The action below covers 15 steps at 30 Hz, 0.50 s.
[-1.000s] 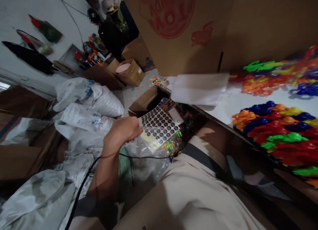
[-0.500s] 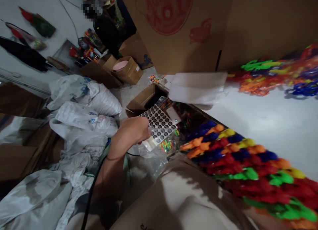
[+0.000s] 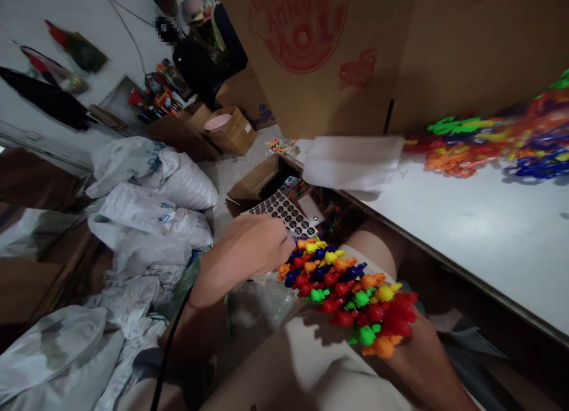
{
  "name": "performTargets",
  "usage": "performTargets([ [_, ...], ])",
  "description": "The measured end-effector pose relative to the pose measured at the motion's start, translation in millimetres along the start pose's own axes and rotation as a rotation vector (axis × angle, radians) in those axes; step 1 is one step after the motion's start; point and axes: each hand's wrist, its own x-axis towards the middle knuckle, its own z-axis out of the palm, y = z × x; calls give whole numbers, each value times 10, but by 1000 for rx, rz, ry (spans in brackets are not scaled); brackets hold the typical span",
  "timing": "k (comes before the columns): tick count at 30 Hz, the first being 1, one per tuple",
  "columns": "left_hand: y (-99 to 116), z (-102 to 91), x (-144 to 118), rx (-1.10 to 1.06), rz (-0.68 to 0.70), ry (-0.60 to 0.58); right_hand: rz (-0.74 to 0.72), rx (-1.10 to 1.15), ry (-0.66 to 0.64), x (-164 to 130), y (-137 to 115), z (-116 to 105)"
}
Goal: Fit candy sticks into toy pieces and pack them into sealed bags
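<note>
My left hand [image 3: 260,245] is closed, its knuckles toward me and its fingertips turned out of sight. It meets the far end of a bundle of small plastic toy figures [image 3: 340,281] in red, blue, orange, yellow and green. What its fingers pinch is hidden. My right hand [image 3: 406,331] is under the near end of the bundle and carries it over my lap; the toys cover most of its fingers. Just beyond my left hand lies a sheet of round black stickers [image 3: 288,212], with a pale flat box [image 3: 310,209] beside it.
A white table [image 3: 462,221] runs along the right, bearing a plastic sheet [image 3: 353,162] and more coloured toys [image 3: 466,144]. A large cardboard box [image 3: 329,97] stands behind. White sacks [image 3: 155,215] are piled at left. An open carton [image 3: 249,189] sits ahead; a person [image 3: 193,61] is farther back.
The toy bundle has swung left and away from the table, coming up against my left hand. My left hand has shifted slightly right and down, off the sticker sheet's near part.
</note>
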Motion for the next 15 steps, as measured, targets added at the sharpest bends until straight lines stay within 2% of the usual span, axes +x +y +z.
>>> performTargets([
  [4, 50, -37, -80, 21, 83, 74, 34, 8, 4, 39, -129, 94],
  [8, 180, -99, -175, 51, 253, 124, -63, -26, 1, 156, -222, 179],
  [11, 329, -170, -221, 57, 316, 128, -129, -61, 39, 220, -288, 257],
  [15, 548, -100, -297, -94, 345, 113, -187, -128, 45, 277, -340, 366],
])
